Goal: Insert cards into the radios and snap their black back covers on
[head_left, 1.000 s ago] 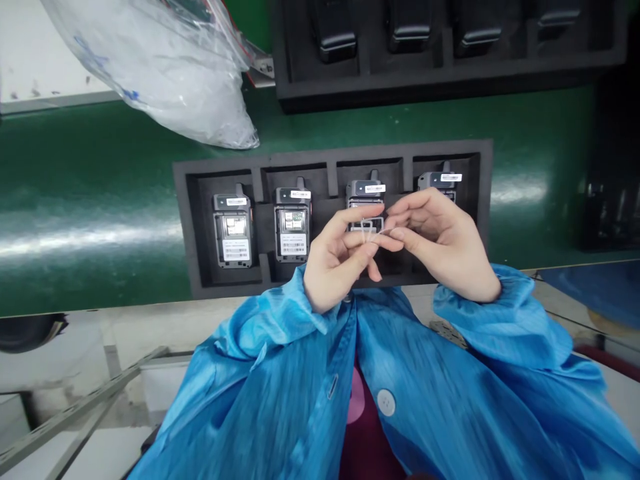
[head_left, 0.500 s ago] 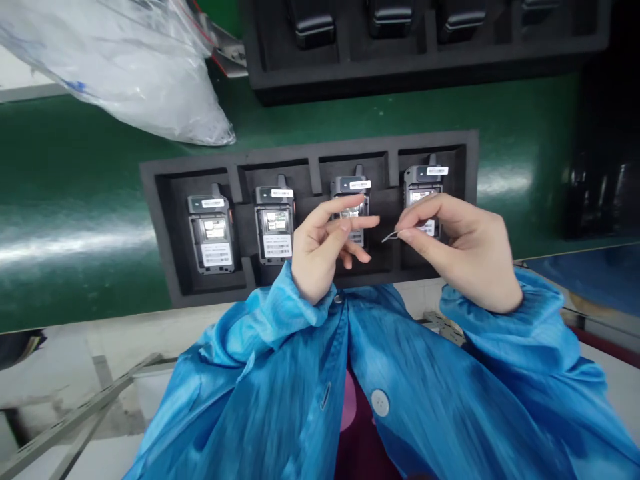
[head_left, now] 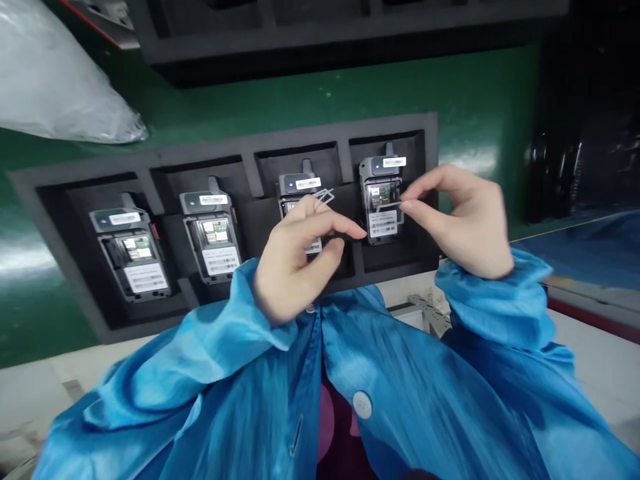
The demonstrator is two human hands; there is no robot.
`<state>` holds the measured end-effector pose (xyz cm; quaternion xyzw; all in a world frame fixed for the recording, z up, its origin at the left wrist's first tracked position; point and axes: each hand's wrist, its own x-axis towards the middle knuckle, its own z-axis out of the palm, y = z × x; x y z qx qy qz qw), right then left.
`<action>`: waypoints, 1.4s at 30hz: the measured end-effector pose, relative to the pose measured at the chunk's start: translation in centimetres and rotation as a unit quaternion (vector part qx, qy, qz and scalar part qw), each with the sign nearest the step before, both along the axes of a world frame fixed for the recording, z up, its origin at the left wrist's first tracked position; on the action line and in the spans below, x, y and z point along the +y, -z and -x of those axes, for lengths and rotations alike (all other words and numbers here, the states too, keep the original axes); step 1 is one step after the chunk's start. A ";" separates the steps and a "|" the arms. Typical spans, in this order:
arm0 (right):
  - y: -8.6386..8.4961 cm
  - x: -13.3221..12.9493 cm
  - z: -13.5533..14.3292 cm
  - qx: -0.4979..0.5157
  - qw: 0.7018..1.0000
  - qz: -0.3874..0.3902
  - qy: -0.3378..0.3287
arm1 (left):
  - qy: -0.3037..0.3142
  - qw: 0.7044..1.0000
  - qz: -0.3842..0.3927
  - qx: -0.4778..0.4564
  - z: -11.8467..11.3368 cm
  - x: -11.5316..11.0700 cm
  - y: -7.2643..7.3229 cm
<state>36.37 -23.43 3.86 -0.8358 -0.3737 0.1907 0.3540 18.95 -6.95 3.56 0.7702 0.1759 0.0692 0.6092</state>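
My right hand (head_left: pixel 460 217) pinches a thin pale rectangular frame (head_left: pixel 389 208) between thumb and forefinger. This frame hangs over the open back of the rightmost handheld device (head_left: pixel 381 183), which has a stub antenna and barcode labels; I cannot tell if they touch. Left of it, my left hand (head_left: pixel 295 260) partly covers another such device (head_left: pixel 300 183). Its forefinger points right, with the thumb apart below. More thin pale frames (head_left: pixel 325 195) stick out from behind its fingers, seemingly held between them; the grip itself is hidden.
All the devices, including two at the left (head_left: pixel 213 230) (head_left: pixel 133 253), lie in compartments of a black foam tray (head_left: pixel 225 148) on a green bench (head_left: pixel 280 100). Behind stands another black tray (head_left: pixel 350 40). A clear plastic bag (head_left: pixel 60 80) lies at the back left.
The view has shifted right, closer to the tray. My right hand has brought its frame over the rightmost device. The left hand's fingers have curled, and pale frames now show behind them.
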 end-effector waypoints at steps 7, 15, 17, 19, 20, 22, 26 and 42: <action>3.0 1.1 -1.5 -0.139 0.990 0.036 -0.014 | 0.110 0.884 -0.454 0.001 -1.7 -0.6 1.4; 3.5 1.1 -1.1 -0.141 0.990 0.021 0.016 | 0.108 0.820 -0.560 -0.041 -2.7 -1.5 2.6; 3.6 1.2 -1.0 -0.140 0.990 0.018 0.019 | 0.117 0.813 -0.569 -0.037 -2.8 -1.4 2.5; 3.7 1.2 -1.0 -0.141 0.990 0.014 0.021 | 0.127 0.811 -0.571 -0.031 -2.8 -1.2 2.5; 3.7 1.2 -1.0 -0.142 0.990 0.012 0.021 | 0.131 0.811 -0.570 -0.028 -2.8 -1.2 2.4; 3.8 1.2 -1.1 -0.144 0.989 0.011 0.018 | 0.132 0.811 -0.569 -0.026 -2.7 -1.1 2.5; 3.9 1.2 -1.1 -0.138 0.990 0.014 0.020 | 0.132 0.804 -0.579 -0.020 -2.8 -1.1 2.7; 3.6 1.0 -0.9 -0.131 0.991 -0.022 0.018 | 0.113 0.798 -0.589 -0.052 -2.9 -1.2 3.0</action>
